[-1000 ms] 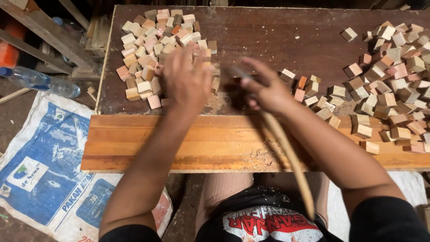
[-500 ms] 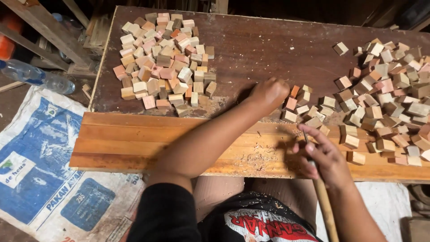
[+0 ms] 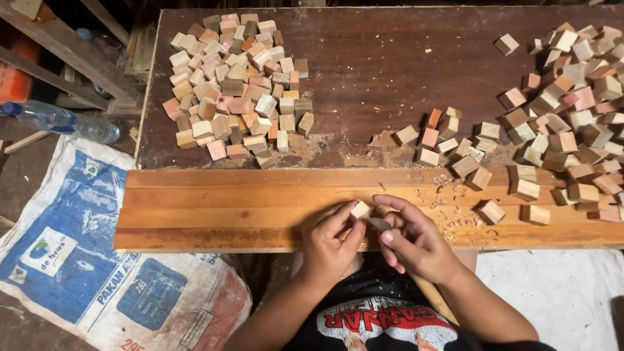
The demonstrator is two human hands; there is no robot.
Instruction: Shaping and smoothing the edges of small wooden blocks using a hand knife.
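My left hand (image 3: pixel 330 242) pinches a small pale wooden cube (image 3: pixel 359 209) against the orange plank (image 3: pixel 214 208) at the near edge of the bench. My right hand (image 3: pixel 417 235) grips a chisel (image 3: pixel 422 279) with a long wooden handle, its metal tip right beside the cube. A heap of small wooden cubes (image 3: pixel 235 91) lies at the far left of the dark tabletop (image 3: pixel 390 71). A bigger, looser spread of cubes (image 3: pixel 559 117) covers the right side. Wood shavings (image 3: pixel 455 211) lie on the plank near my right hand.
A printed blue and white sack (image 3: pixel 84 260) lies on the floor at the left, with a clear plastic bottle (image 3: pixel 62 120) above it. Wooden slats (image 3: pixel 58 52) lean at the upper left. A white sheet (image 3: pixel 552 292) is at the lower right.
My left hand left the left heap, reached to the right spread, then came back to the plank holding a cube. My right hand brought the chisel to it.
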